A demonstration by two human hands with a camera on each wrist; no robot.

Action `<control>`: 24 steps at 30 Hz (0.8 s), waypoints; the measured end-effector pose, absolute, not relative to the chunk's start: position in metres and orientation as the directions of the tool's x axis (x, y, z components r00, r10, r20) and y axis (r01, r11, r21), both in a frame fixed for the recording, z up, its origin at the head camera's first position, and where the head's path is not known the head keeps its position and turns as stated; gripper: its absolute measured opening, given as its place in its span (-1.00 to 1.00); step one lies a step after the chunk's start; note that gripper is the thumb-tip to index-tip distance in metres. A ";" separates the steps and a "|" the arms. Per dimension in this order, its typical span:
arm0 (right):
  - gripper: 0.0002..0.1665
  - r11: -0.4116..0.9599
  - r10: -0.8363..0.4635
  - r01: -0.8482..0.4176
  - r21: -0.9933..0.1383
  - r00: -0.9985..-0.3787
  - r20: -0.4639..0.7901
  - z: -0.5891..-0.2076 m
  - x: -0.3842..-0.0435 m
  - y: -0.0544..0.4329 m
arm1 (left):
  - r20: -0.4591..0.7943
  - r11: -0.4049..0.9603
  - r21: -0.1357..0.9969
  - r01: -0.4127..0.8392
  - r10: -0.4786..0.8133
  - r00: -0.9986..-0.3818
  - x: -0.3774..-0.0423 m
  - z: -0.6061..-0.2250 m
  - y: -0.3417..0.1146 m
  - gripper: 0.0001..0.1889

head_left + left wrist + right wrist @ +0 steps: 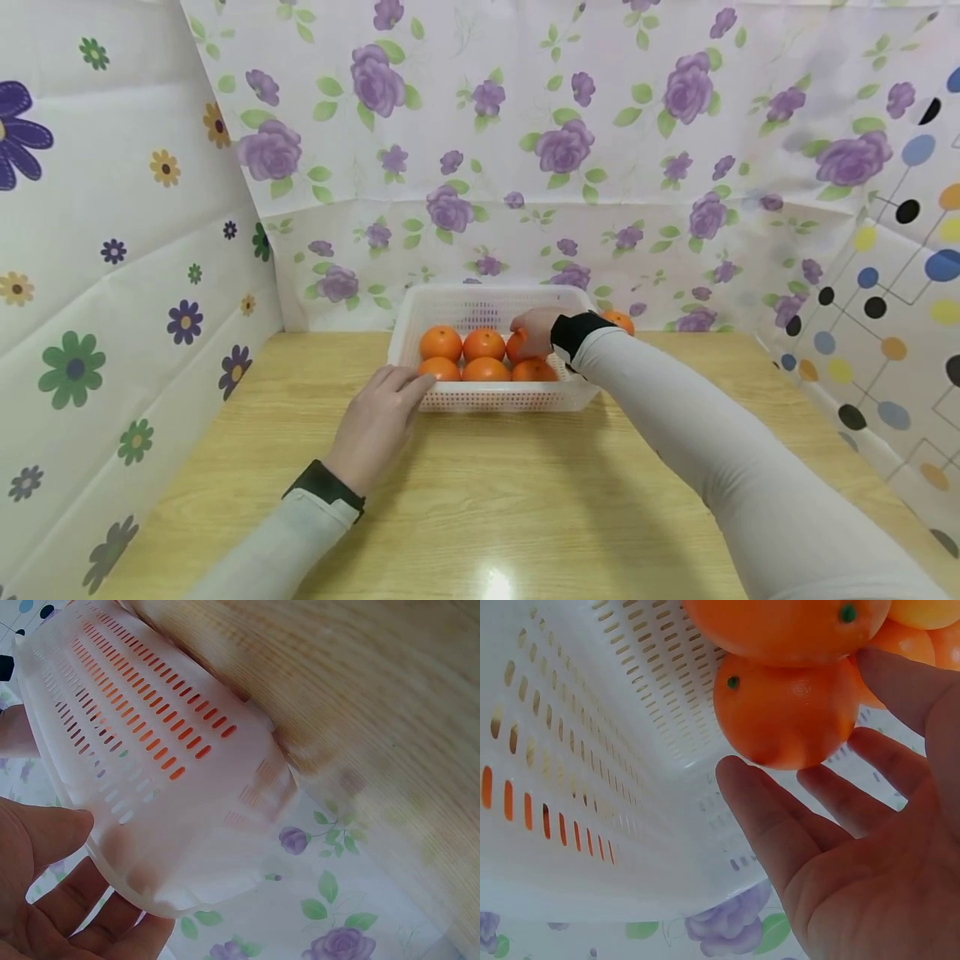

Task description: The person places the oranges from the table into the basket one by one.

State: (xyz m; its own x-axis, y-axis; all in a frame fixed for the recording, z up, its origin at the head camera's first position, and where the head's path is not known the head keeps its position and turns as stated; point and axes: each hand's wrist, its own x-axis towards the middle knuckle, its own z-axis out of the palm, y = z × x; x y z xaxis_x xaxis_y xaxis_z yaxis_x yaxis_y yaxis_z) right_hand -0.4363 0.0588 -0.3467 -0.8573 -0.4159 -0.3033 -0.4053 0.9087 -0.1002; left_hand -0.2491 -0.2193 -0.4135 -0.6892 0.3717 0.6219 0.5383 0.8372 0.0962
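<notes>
A white perforated plastic basket [495,398] stands on the wooden table, holding several oranges [483,343] in two rows. My left hand [382,421] holds the basket's left front corner; in the left wrist view, thumb and curled fingers are at its rim [52,776]. My right hand [538,327] reaches inside, over the back row's right-hand orange [516,346], partly covering it. In the right wrist view, that hand [862,855] has its fingers spread and fairly straight around the lower side of an orange [787,712]. Its index fingertip appears slightly apart from the fruit.
Another orange [618,322] lies outside the basket, beyond its right side, partly behind my right sleeve. Flowered cloth [525,167] rises behind the table [480,492], and patterned sheets [112,275] hang at both sides. My right forearm [690,417] crosses above the basket's right front corner.
</notes>
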 end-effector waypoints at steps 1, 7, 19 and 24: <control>-0.23 0.904 -0.425 -0.416 -0.096 -0.854 -0.300 -0.347 -0.435 0.060 | 0.620 0.838 0.096 0.537 0.372 -0.690 -0.249 -0.414 -0.219 -0.56; -0.24 0.893 -0.447 -0.440 -0.093 -0.851 -0.276 -0.340 -0.424 0.064 | 0.614 0.840 0.099 0.533 0.370 -0.697 -0.249 -0.415 -0.220 -0.56; -0.30 0.892 -0.452 -0.438 -0.113 -0.849 -0.273 -0.335 -0.412 0.071 | 0.619 0.839 0.100 0.534 0.368 -0.694 -0.249 -0.415 -0.219 -0.55; -0.28 0.871 -0.489 -0.487 -0.070 -0.841 -0.231 -0.339 -0.421 0.081 | 0.620 0.839 0.102 0.534 0.367 -0.694 -0.249 -0.415 -0.219 -0.57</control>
State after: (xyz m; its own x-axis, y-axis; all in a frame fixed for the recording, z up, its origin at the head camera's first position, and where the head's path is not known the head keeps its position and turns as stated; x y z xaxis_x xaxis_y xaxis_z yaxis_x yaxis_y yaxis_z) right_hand -0.4208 0.0810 -0.3392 -0.8414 -0.4886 -0.2308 -0.4866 0.8709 -0.0697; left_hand -0.2490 -0.2191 -0.4148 -0.6939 0.3668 0.6196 0.5345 0.8390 0.1018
